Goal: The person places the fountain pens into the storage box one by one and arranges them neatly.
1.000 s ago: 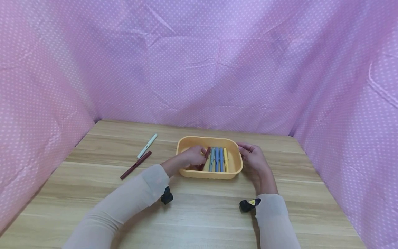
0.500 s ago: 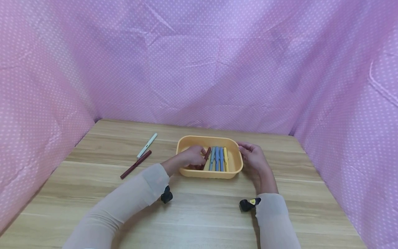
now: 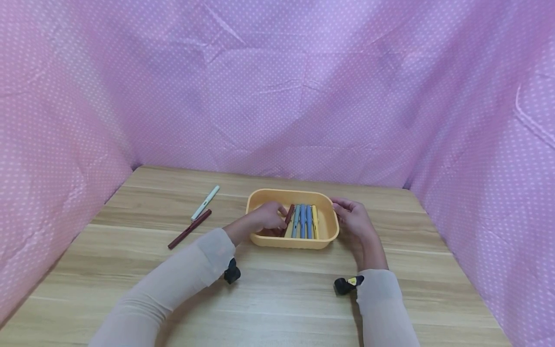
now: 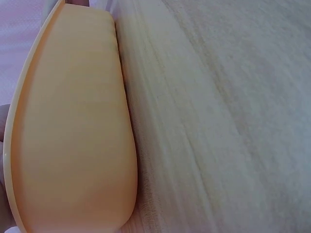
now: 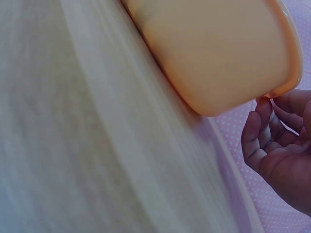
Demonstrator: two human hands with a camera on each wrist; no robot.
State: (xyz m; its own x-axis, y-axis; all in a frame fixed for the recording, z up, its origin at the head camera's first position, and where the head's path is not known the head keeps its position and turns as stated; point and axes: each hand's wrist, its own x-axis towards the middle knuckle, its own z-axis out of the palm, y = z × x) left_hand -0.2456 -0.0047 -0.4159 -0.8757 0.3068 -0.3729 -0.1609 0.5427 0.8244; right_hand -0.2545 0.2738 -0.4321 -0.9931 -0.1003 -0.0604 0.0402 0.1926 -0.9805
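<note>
A shallow yellow plastic box [image 3: 291,244] stands on the wooden table. Inside it, my left hand [image 3: 265,218] reaches over the left wall and pinches a dark red pen [image 3: 290,212], whose lower part the fingers partly hide. Alongside lie a grey-green pen [image 3: 296,222], two blue pens [image 3: 303,222] and a yellow pen [image 3: 315,222], roughly parallel. At the box's right end, my right hand [image 3: 356,219] holds the rim; the right wrist view has its thumb and curled fingers [image 5: 250,133] at the rim's corner. The box wall [image 4: 73,126] hides most of the left hand in the left wrist view.
Left of the box, a pale mint pen [image 3: 205,203] and another dark red pen [image 3: 190,229] lie slanted on the tabletop [image 3: 286,294], their ends close together. A pink dotted cloth [image 3: 277,96] hangs behind the table and along both sides.
Almost nothing differs. The left hand's fingers shift very slightly at the dark red pen; the right hand, the box and the pens on the table stay where they were.
</note>
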